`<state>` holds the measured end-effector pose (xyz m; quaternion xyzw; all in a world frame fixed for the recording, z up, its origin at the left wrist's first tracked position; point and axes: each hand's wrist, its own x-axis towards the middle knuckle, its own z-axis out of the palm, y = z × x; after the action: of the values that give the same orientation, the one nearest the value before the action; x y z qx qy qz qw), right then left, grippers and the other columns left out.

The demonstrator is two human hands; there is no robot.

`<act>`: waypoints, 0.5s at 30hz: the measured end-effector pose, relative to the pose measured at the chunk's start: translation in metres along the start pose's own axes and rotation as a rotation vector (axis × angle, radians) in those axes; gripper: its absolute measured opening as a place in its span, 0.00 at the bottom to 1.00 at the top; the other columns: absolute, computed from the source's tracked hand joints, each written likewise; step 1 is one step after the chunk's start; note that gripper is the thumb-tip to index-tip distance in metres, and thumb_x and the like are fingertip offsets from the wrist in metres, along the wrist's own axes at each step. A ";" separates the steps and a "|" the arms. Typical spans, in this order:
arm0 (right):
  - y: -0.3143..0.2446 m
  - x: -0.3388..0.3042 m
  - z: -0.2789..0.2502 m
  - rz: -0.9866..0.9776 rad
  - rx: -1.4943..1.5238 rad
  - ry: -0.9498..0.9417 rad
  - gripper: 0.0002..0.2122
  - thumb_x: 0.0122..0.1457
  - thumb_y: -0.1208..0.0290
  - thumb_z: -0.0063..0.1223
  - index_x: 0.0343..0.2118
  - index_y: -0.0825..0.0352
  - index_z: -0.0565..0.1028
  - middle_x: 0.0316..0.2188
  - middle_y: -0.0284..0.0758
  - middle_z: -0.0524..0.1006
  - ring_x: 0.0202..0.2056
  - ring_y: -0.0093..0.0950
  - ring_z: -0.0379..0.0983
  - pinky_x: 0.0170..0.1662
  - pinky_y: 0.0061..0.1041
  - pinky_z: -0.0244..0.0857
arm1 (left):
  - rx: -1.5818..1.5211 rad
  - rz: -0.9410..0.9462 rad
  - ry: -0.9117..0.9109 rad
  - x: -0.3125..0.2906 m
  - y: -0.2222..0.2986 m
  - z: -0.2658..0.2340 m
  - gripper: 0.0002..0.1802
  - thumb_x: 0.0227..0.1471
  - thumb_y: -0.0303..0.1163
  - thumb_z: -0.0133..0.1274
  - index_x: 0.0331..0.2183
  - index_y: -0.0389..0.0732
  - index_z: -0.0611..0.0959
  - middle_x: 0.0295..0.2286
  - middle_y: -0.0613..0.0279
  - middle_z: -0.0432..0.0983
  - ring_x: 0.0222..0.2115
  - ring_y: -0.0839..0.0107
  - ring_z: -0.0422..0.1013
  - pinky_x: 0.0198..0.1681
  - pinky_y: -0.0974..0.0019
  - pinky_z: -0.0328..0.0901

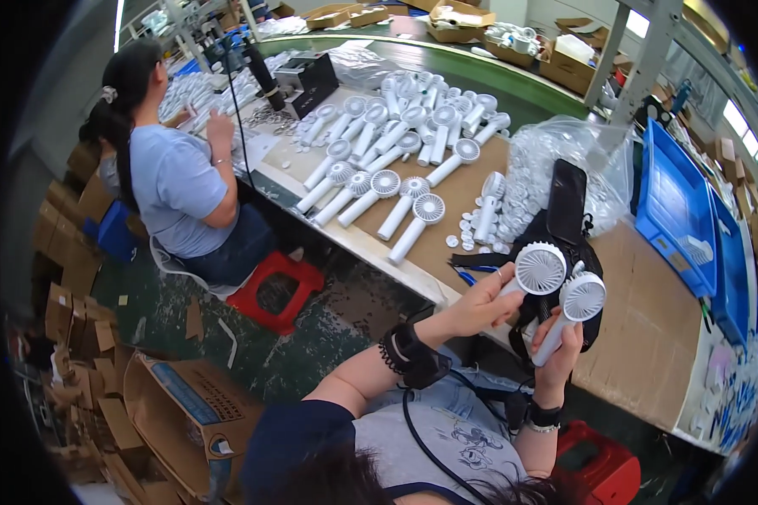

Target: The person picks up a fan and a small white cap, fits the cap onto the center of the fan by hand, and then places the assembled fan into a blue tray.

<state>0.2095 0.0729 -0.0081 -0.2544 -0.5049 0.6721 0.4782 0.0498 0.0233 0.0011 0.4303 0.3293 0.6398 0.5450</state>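
My left hand (483,305) is closed round the handle of a white handheld fan (540,269), its round grille tilted upward. In my right hand (559,338) is a second white handheld fan (583,297), gripped by its handle. The two fan heads are side by side above a black bag (594,324) on the near edge of the bench. Beyond my hands lie a black phone (567,200) and a blue-handled tool (472,271), partly covered. Another fan (489,206) rests beside a heap of small white discs (514,225).
Many white fans (413,126) lie in rows on the workbench (640,337). A clear plastic bag (573,151) holds white parts. Blue trays (678,210) stand at the right. A person (181,168) works at the left, by a red stool (275,290). Cardboard boxes (185,412) crowd the floor.
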 end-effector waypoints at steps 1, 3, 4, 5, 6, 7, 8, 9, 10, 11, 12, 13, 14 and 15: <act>0.000 0.001 0.000 -0.007 -0.004 0.003 0.19 0.52 0.56 0.39 0.36 0.70 0.63 0.12 0.34 0.64 0.10 0.20 0.58 0.12 0.15 0.51 | -0.011 0.000 -0.016 0.001 0.001 -0.001 0.18 0.53 0.33 0.41 0.46 0.42 0.62 0.20 0.74 0.59 0.15 0.88 0.54 0.16 0.83 0.52; 0.001 0.003 0.002 -0.012 -0.008 0.007 0.19 0.52 0.56 0.39 0.36 0.70 0.63 0.12 0.34 0.64 0.10 0.20 0.58 0.12 0.15 0.51 | -0.023 0.004 -0.003 0.001 0.003 -0.004 0.19 0.53 0.32 0.41 0.47 0.42 0.61 0.20 0.74 0.59 0.15 0.88 0.54 0.16 0.83 0.52; 0.001 0.003 0.003 -0.005 -0.004 0.005 0.19 0.52 0.56 0.39 0.36 0.70 0.63 0.12 0.34 0.64 0.10 0.20 0.58 0.12 0.15 0.51 | -0.041 0.003 0.002 0.001 0.003 -0.004 0.19 0.53 0.32 0.41 0.47 0.41 0.61 0.20 0.74 0.59 0.15 0.88 0.54 0.16 0.83 0.52; 0.001 0.003 0.004 0.002 -0.002 0.007 0.19 0.52 0.56 0.39 0.36 0.70 0.63 0.12 0.34 0.64 0.10 0.20 0.58 0.12 0.15 0.52 | -0.061 -0.001 0.005 0.002 0.002 -0.004 0.19 0.53 0.32 0.41 0.48 0.41 0.61 0.20 0.74 0.58 0.15 0.88 0.54 0.16 0.83 0.52; 0.000 0.002 0.003 0.006 -0.005 0.021 0.19 0.52 0.56 0.39 0.36 0.70 0.63 0.12 0.34 0.64 0.10 0.20 0.58 0.12 0.15 0.52 | -0.071 -0.009 -0.008 0.003 0.002 -0.004 0.19 0.53 0.32 0.41 0.48 0.41 0.61 0.20 0.74 0.58 0.15 0.88 0.54 0.16 0.83 0.52; -0.001 0.001 0.003 0.004 -0.015 0.041 0.19 0.52 0.56 0.39 0.36 0.70 0.63 0.12 0.34 0.64 0.10 0.20 0.58 0.12 0.15 0.52 | -0.064 0.008 0.017 0.003 0.002 -0.005 0.20 0.53 0.31 0.40 0.48 0.41 0.60 0.20 0.73 0.59 0.15 0.88 0.54 0.16 0.83 0.52; -0.001 0.002 0.005 0.012 -0.016 0.028 0.19 0.52 0.56 0.39 0.36 0.70 0.63 0.12 0.34 0.64 0.10 0.20 0.58 0.13 0.15 0.52 | -0.058 0.024 0.039 0.003 0.003 -0.006 0.21 0.53 0.30 0.40 0.49 0.41 0.59 0.20 0.73 0.59 0.15 0.88 0.54 0.16 0.83 0.52; 0.000 0.003 0.008 0.020 -0.017 0.018 0.19 0.52 0.56 0.39 0.36 0.70 0.63 0.12 0.35 0.64 0.11 0.21 0.58 0.13 0.15 0.52 | -0.053 0.038 0.060 0.004 0.003 -0.007 0.22 0.53 0.30 0.40 0.50 0.41 0.59 0.20 0.73 0.59 0.15 0.88 0.54 0.16 0.83 0.52; 0.001 0.004 0.010 0.028 -0.019 0.009 0.19 0.52 0.57 0.39 0.36 0.70 0.63 0.12 0.35 0.64 0.11 0.21 0.58 0.13 0.16 0.52 | -0.069 0.025 0.039 0.003 0.004 -0.007 0.22 0.53 0.30 0.40 0.50 0.41 0.59 0.20 0.73 0.59 0.15 0.88 0.54 0.16 0.83 0.52; 0.002 0.005 0.012 0.023 -0.034 0.038 0.19 0.52 0.57 0.39 0.36 0.70 0.63 0.12 0.35 0.64 0.11 0.21 0.58 0.13 0.16 0.52 | -0.041 0.028 0.090 0.001 0.006 -0.008 0.23 0.53 0.29 0.39 0.51 0.41 0.57 0.21 0.71 0.60 0.15 0.87 0.54 0.17 0.82 0.52; 0.003 0.006 0.013 0.025 -0.021 0.009 0.19 0.52 0.57 0.39 0.36 0.71 0.63 0.12 0.35 0.65 0.11 0.21 0.59 0.14 0.16 0.53 | -0.012 0.032 0.142 0.001 0.006 -0.008 0.24 0.53 0.28 0.39 0.52 0.40 0.56 0.22 0.70 0.61 0.15 0.86 0.55 0.17 0.82 0.52; 0.004 0.007 0.014 0.025 -0.004 -0.022 0.18 0.52 0.58 0.39 0.37 0.71 0.63 0.12 0.36 0.65 0.12 0.21 0.59 0.14 0.16 0.53 | -0.024 0.018 0.120 0.001 0.006 -0.009 0.24 0.53 0.28 0.39 0.52 0.40 0.56 0.22 0.70 0.61 0.15 0.86 0.55 0.17 0.82 0.52; 0.004 0.007 0.014 0.021 -0.012 0.003 0.18 0.52 0.58 0.39 0.37 0.71 0.63 0.12 0.36 0.65 0.12 0.21 0.59 0.14 0.16 0.53 | -0.044 0.029 0.106 0.002 0.005 -0.011 0.24 0.53 0.28 0.38 0.52 0.40 0.56 0.22 0.70 0.61 0.16 0.86 0.55 0.18 0.82 0.53; 0.004 0.007 0.014 0.020 -0.019 0.007 0.18 0.52 0.58 0.39 0.37 0.71 0.63 0.13 0.36 0.65 0.12 0.21 0.59 0.15 0.16 0.53 | -0.062 0.041 0.095 0.003 0.004 -0.012 0.24 0.53 0.28 0.38 0.52 0.40 0.56 0.22 0.69 0.61 0.16 0.85 0.55 0.19 0.81 0.53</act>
<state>0.1936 0.0734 -0.0062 -0.2660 -0.5071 0.6711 0.4708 0.0375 0.0259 0.0003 0.3892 0.3257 0.6804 0.5286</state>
